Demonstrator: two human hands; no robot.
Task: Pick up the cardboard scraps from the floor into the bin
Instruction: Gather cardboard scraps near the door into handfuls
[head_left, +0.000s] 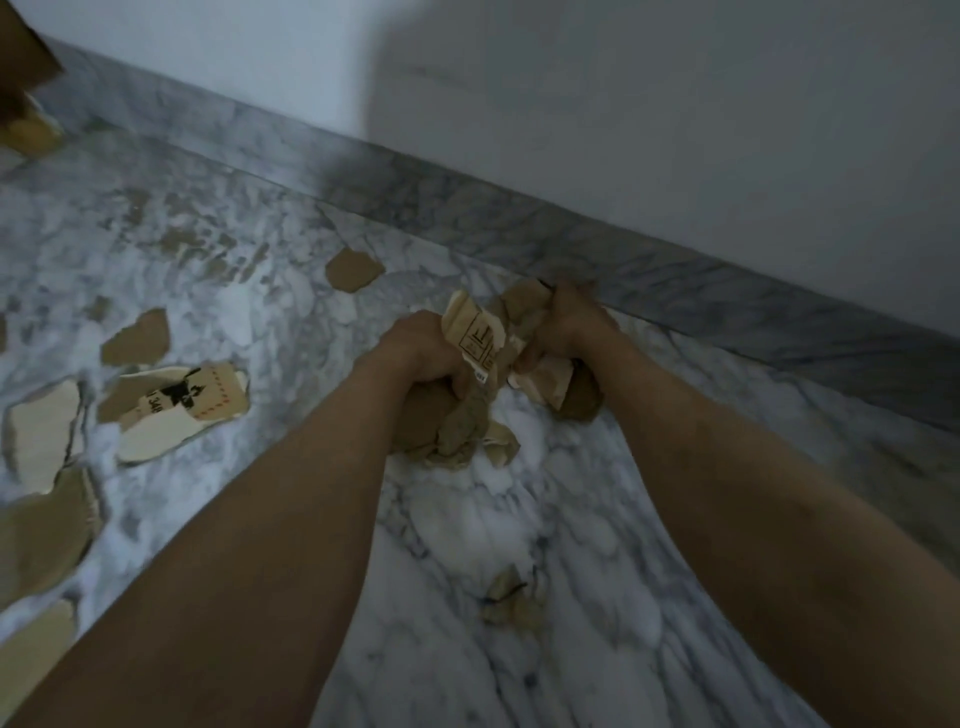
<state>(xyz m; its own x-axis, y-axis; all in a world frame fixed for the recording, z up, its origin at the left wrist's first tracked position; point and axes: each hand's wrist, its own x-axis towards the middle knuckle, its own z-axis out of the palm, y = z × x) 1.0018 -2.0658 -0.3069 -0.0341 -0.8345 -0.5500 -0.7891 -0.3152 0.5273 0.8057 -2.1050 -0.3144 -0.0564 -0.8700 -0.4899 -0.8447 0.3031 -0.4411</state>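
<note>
Several crumpled brown cardboard scraps (480, 364), seemingly printed

Indoor room, marble floor (519, 519), matching marble skirting (571, 234), plain white wall (675, 104)

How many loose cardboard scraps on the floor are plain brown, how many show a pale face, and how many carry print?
Plain brown scraps: 4
Pale-faced scraps, no print: 2
Printed scrap: 1
Total: 7 loose; blur may hide more. The bundle gripped by both hands is not counted.
</note>
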